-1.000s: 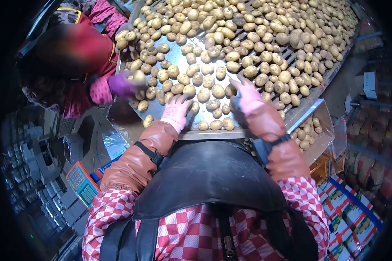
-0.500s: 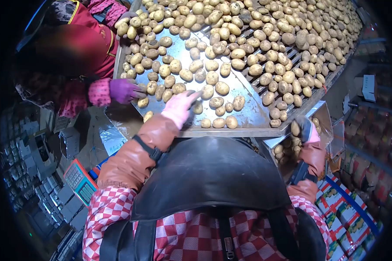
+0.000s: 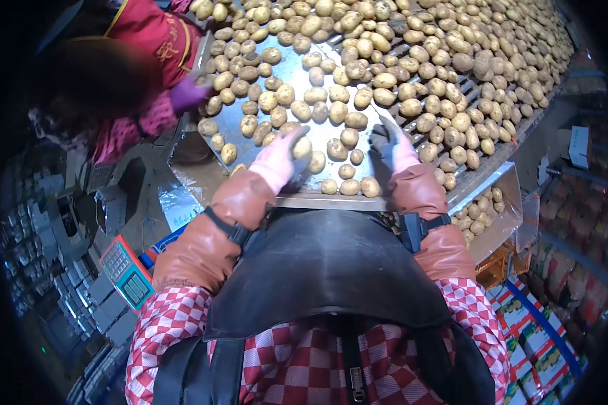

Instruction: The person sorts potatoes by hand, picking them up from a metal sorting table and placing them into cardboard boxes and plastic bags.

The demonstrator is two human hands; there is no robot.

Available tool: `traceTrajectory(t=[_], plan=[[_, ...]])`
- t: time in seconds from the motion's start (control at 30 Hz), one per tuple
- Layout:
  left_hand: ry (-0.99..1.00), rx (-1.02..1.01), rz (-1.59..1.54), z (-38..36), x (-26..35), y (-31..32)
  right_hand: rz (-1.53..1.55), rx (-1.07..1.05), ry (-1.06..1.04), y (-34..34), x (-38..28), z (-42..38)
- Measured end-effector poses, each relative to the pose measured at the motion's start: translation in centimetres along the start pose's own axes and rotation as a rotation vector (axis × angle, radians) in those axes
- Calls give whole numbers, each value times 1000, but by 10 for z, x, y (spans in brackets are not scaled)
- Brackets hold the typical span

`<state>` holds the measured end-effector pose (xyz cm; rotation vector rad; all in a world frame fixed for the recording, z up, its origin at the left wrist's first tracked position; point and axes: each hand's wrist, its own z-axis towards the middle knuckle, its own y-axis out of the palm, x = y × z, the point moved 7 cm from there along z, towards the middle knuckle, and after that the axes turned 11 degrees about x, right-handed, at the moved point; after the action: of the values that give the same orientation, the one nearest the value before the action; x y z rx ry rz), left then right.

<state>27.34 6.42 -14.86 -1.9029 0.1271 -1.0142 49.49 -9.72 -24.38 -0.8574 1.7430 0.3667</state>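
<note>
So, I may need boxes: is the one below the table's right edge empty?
Not empty: potatoes lie inside the box.

Red-and-white checked sleeves (image 3: 163,329), black apron (image 3: 324,270).
Brown sleeve covers (image 3: 235,209), pink cuffs, yellowish-brown potatoes (image 3: 356,120), silvery worktop (image 3: 240,143).

Bright glare on metal sheet (image 3: 324,61) | dim surroundings | black rim, edges curved | left hand (image 3: 285,156) slightly blurred

Potatoes (image 3: 349,187) — seemingly over 100; 1 keypad device (image 3: 123,270).
</note>
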Motion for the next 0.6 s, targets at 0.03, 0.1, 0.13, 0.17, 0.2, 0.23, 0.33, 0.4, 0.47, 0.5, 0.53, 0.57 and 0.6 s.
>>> traceTrajectory(t=[0.03, 0.1, 0.13, 0.17, 0.2, 0.23, 0.33, 0.4, 0.47, 0.5, 0.53, 0.57, 0.6], plan=[[-43, 28, -56, -7, -20, -7, 134, 23, 105, 2, -9, -2], [-150, 124, -89, -21, -24, -27, 196, -81, 340, 12, -49, -28], [-211, 22, -279, -31, -11, -31, 289, -180, 480, 27, -58, -52], [-205, -144, -364, -41, 6, -27, 450, -260, 553, 46, -60, -71], [-194, -310, -451, -50, 19, -19, 609, -338, 627, 65, -63, -87], [-98, -342, -375, -51, 22, -15, 637, -455, 674, 83, -62, -101], [-69, -329, -287, -56, -8, 2, 483, -542, 763, 89, -44, -112], [-196, -87, -48, -50, -45, -16, 305, -487, 662, 68, -45, -100], [-150, 115, -122, -46, -62, -34, -103, -332, 569, 25, -40, -82], [-47, 189, -93, -39, -62, -36, -262, -271, 393, -2, -18, -64], [58, 261, -64, -29, -59, -38, -417, -206, 214, -29, 21, -47], [59, 210, -3, -18, -48, -31, -595, -192, 238, -49, 66, -38], [67, 161, 55, -4, -31, -23, -945, -201, 273, -25, -16, -64]])
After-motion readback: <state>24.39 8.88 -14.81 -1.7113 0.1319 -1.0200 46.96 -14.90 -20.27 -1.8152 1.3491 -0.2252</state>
